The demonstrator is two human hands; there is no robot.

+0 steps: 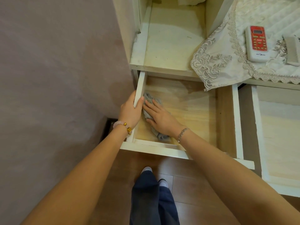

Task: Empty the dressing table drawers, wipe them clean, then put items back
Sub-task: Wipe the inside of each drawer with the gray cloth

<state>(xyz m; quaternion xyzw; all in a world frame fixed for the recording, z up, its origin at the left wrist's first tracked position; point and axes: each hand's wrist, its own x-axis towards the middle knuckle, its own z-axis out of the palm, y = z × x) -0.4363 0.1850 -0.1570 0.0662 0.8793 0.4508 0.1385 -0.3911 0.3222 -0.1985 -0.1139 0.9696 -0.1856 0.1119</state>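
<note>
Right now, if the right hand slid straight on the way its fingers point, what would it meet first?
Probably the drawer's left side wall where the left hand grips it; the right hand presses the grey cloth close beside it.

A home bedroom: lace-covered dressing table (253, 17), air-conditioner remote (257, 43), wooden floor (186, 184), mauve wall (56, 62).

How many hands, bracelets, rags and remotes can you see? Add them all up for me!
Hands: 2, left hand gripping the drawer side, right hand flat
Bracelets: 2, bead bracelet, chain bracelet
Rag: 1
Remote: 1
Total: 6
</note>
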